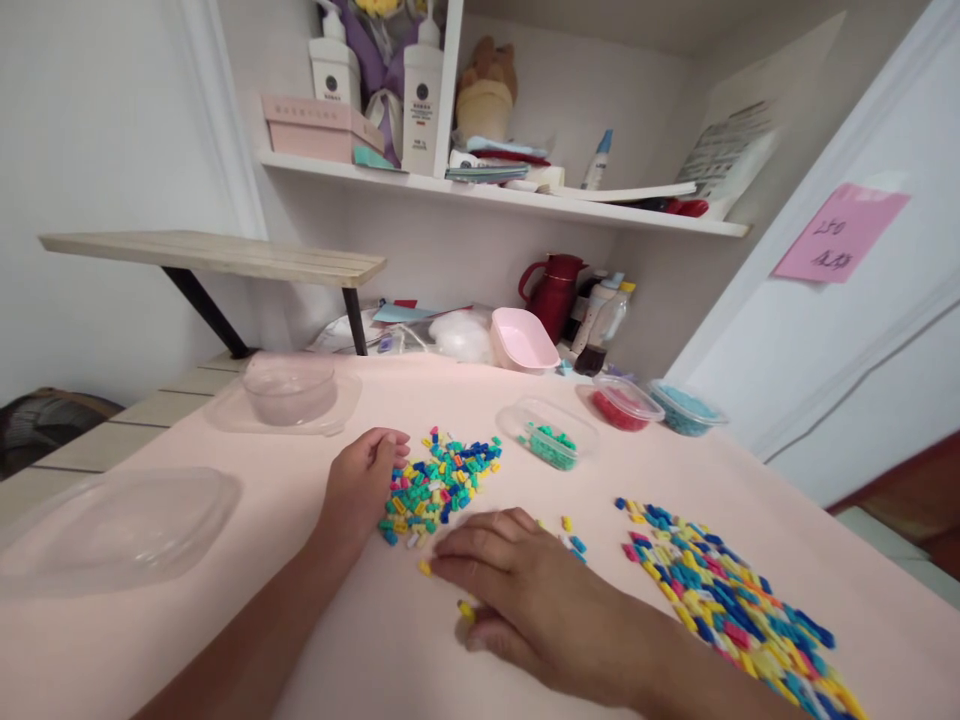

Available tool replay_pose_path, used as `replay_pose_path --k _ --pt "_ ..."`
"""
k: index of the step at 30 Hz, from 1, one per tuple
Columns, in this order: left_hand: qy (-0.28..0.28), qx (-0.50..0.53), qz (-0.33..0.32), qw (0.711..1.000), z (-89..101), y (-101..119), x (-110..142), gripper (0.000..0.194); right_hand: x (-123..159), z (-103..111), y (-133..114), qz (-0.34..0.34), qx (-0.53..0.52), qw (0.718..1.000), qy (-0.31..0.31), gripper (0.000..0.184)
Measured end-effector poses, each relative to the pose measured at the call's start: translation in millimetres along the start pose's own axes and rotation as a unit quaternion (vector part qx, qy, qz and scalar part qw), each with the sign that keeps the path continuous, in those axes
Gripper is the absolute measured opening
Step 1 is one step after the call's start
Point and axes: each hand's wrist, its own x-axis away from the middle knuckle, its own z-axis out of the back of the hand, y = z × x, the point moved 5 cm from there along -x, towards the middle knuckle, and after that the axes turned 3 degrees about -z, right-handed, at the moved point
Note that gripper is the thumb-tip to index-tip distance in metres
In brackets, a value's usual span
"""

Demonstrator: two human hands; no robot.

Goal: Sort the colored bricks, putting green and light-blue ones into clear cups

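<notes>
A heap of small plastic building bricks point(442, 480), mixed green, blue, yellow and white, lies on the pink tabletop. At its left edge rests my left hand point(367, 470), its fingers curled closed; what they hold, if anything, is hidden. My right hand point(517, 590) lies palm down just in front of the heap, fingers stretched out, thumb apart. A yellow brick point(424, 567) is at its fingertips, and another yellow brick point(466, 610) sits by the thumb. Beyond the hands stands a clear tub of green bricks point(553, 446). To the right spreads a larger pile of mixed bricks point(720, 590).
Clear containers point(289, 390) stand at the left, with a large clear lid or tray point(135, 530) nearer. Back right are a tub of red bricks point(626, 403) and a tub of blue bricks point(686, 408). A pink bowl point(525, 340) and red jug point(553, 295) stand below the shelf point(510, 200).
</notes>
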Motion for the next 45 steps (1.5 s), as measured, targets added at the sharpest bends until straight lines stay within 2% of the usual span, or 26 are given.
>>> replay_pose_path --k 3,5,6,8,9,12,15,17,20,22,26,31,33,35,37,41,43,45 --pt "-0.001 0.001 0.003 1.000 -0.3 -0.7 -0.2 0.033 4.2 8.9 4.6 -0.018 -0.013 1.000 0.017 0.027" --pt "-0.001 0.001 0.003 1.000 -0.7 -1.3 -0.6 0.033 5.3 10.6 4.7 -0.015 -0.007 0.999 0.032 0.032" --pt "-0.001 0.002 0.002 1.000 -0.8 -1.3 -0.7 0.034 4.9 9.5 3.1 -0.008 -0.001 0.999 0.036 0.040" --pt "-0.001 0.001 0.000 1.000 -0.8 -0.4 -0.6 0.034 2.9 3.7 -2.6 0.014 0.007 1.000 0.020 0.057" --pt "-0.001 0.001 0.000 1.000 -0.6 0.4 -0.3 0.034 2.0 0.3 -5.4 0.024 0.007 1.000 0.005 0.059" --pt "0.000 0.002 0.005 1.000 0.2 2.7 1.0 0.034 2.6 -1.2 -6.7 0.021 -0.013 1.000 -0.008 0.045" --pt "0.004 0.001 0.010 1.000 1.3 2.6 1.1 0.034 10.1 11.5 0.6 0.016 -0.052 0.999 0.003 0.026" --pt "0.001 0.001 0.015 1.000 1.6 0.7 0.0 0.033 16.1 24.5 6.5 0.018 -0.089 0.996 0.009 0.026" --pt "-0.002 0.003 0.022 1.000 1.9 -3.0 -2.4 0.035 21.0 44.6 17.7 -0.017 -0.145 0.987 0.062 0.026" --pt "0.000 0.004 0.020 1.000 2.5 -4.5 -4.0 0.035 21.7 48.5 24.8 -0.044 -0.161 0.982 0.083 0.027" --pt "0.004 0.003 0.018 1.000 3.6 -8.0 -7.1 0.034 22.0 35.5 40.7 -0.100 -0.119 0.986 0.058 0.027" --pt "0.005 -0.016 0.008 1.000 3.9 -12.6 -10.9 0.035 23.7 32.4 48.2 -0.090 -0.101 0.991 0.024 0.022" --pt "0.007 -0.026 0.011 1.000 4.2 -13.5 -11.2 0.034 23.4 35.4 47.8 -0.103 -0.096 0.989 0.045 0.023" --pt "0.009 -0.032 0.018 0.999 4.5 -13.0 -10.4 0.032 21.2 34.6 41.3 -0.093 -0.078 0.990 0.077 0.020" --pt "0.012 -0.035 0.030 0.999 5.5 -11.0 -8.7 0.032 16.8 25.9 28.4 -0.052 -0.042 0.994 0.090 0.020" --pt "0.009 -0.039 0.051 0.998 8.3 -2.5 -5.6 0.032 4.9 -5.7 4.2 0.016 0.109 0.990 0.086 0.039" --pt "0.001 -0.047 0.052 0.998 9.0 1.8 -5.5 0.030 -0.3 -18.2 -2.7 0.042 0.173 0.979 0.103 0.037" --pt "-0.002 -0.054 0.058 0.997 9.4 3.9 -5.9 0.029 -3.5 -24.0 -3.7 0.034 0.211 0.969 0.125 0.028"
